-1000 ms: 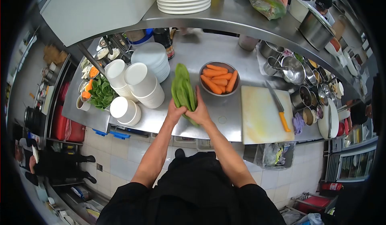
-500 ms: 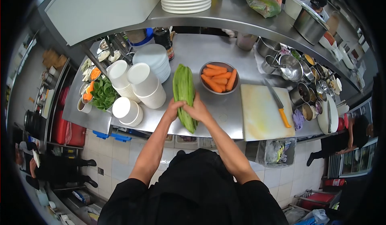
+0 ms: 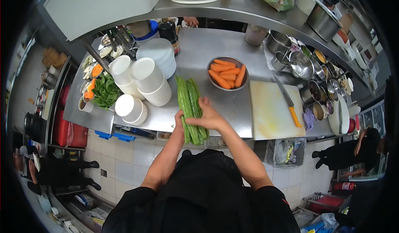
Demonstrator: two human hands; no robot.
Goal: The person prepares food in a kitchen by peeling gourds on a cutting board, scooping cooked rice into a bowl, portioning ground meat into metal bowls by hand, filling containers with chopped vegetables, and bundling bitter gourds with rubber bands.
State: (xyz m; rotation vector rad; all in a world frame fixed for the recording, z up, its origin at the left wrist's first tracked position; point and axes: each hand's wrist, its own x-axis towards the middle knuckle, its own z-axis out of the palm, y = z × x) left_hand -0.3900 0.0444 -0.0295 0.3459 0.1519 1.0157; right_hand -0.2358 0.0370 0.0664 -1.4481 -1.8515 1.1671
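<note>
A bunch of long green ridged vegetables (image 3: 190, 104) is held over the front edge of the steel counter (image 3: 230, 127). My left hand (image 3: 179, 122) grips the bunch from its left side. On the right side my right hand (image 3: 208, 115) is round it, thumb across the front and fingers behind. Just beyond to the right is a metal bowl (image 3: 235, 88) of whole carrots (image 3: 224, 73). Farther right, a knife with an orange handle (image 3: 294, 117) rests on a stained white cutting board (image 3: 266, 108).
White stacked tubs (image 3: 131, 109) and leafy greens (image 3: 106, 92) are on the left. Metal pots and bowls (image 3: 302, 64) crowd the right. A shelf (image 3: 232, 6) spans above. Another person's hand (image 3: 191, 21) shows behind the counter; people stand at far left and right.
The green bunch has turned and come down nearer my body, its pieces now showing side by side. My right hand has opened out along it. Another person's hand has appeared at the counter's back.
</note>
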